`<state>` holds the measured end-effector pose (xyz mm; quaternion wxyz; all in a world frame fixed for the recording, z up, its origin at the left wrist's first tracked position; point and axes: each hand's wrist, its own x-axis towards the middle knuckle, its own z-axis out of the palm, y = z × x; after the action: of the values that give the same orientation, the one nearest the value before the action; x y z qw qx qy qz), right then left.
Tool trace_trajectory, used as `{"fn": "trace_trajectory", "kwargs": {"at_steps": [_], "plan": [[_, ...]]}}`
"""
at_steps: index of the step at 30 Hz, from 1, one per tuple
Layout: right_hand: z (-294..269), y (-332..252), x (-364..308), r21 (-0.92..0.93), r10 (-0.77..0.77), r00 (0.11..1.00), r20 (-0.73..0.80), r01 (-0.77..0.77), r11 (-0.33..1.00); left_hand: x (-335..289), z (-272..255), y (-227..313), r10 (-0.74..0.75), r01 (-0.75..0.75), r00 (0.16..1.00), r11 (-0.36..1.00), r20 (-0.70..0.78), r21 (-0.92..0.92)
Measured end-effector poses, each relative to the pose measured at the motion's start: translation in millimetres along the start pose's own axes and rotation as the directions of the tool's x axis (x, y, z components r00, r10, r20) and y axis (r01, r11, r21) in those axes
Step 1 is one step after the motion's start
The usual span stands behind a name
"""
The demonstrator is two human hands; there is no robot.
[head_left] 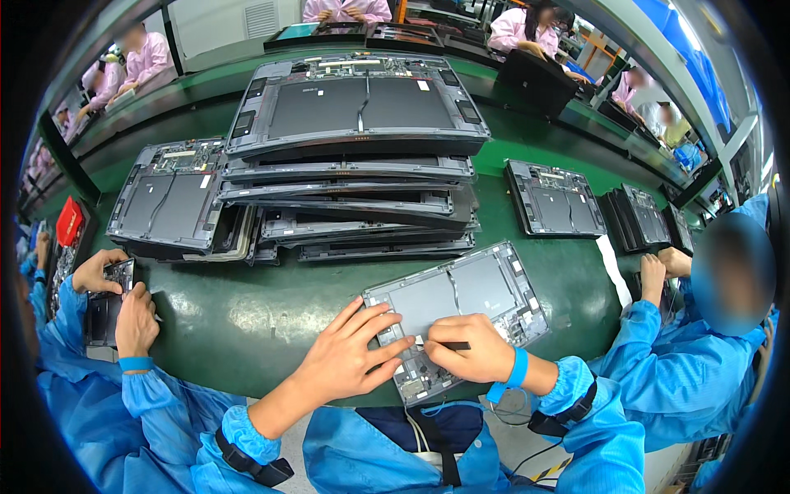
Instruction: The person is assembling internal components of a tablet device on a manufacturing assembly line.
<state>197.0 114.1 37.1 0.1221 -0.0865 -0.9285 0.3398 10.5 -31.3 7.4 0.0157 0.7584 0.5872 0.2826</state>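
An opened grey rectangular electronic device (469,298) lies at the green tabletop's (239,305) near edge. The left hand (346,350) spreads unclenched over its left side; the right hand (477,350) pinches a slim black tool (462,346). The device's small white labels (533,303) are illegible.

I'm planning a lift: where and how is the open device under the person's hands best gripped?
Probably by the outer frame at both short ends, from left and right: the open device is thin and flat, with straight sides, and its ribbon cable lies exposed between.
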Motion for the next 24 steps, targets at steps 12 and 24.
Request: {"fn": "trace_trajectory", "kwargs": {"at_steps": [12, 24], "plan": [[8, -3, 2, -0.065, 0.013, 1.000, 0.023, -0.012, 0.998, -1, -7, 11, -0.052, 0.051, 0.999, 0.992, 0.011, 0.111], [14, -5, -4, -0.149, -0.054, 0.999, 0.001, 0.053, 0.987, -2, -3, 11, -0.063, 0.060, 0.998, 0.989, 0.022, 0.138]]}}
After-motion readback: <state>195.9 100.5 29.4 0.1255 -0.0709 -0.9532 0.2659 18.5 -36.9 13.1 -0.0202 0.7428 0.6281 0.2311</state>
